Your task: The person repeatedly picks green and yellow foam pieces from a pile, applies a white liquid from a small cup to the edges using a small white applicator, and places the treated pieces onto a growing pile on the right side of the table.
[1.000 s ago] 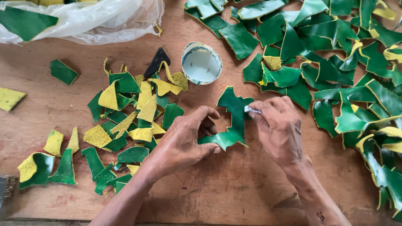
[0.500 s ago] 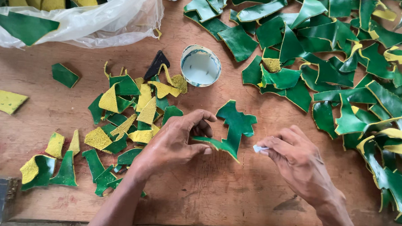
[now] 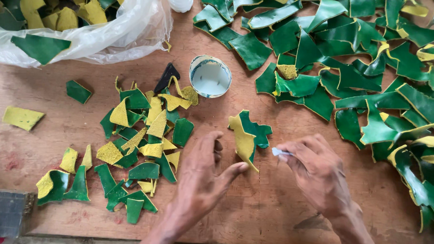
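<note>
- Since half a second ago, the green-and-yellow scrap (image 3: 247,137) has been turned up so its yellow underside faces the camera, where earlier its green face lay flat on the wooden table (image 3: 271,220).
- Left hand (image 3: 203,181) is spread wide open, fingers splayed; only the thumb tip touches the scrap's near point, propping it rather than gripping it.
- Right hand (image 3: 316,176) sits just right of the scrap, fingers curled closed around a small white piece (image 3: 279,151) pinched at the fingertips, which points toward the scrap's right edge without clearly touching it.
- Just beyond the scrap, farther from the person, stands a small round white cup (image 3: 210,76) with a stained rim.
- Left of the hands lies a loose scatter of small scraps (image 3: 139,138), green and yellow mixed, with one black piece (image 3: 166,77) at its far edge.
- Right and far right, a heap of larger green pieces (image 3: 363,69) covers the table.
- At the far left, a clear plastic bag (image 3: 100,36) holds more offcuts.
</note>
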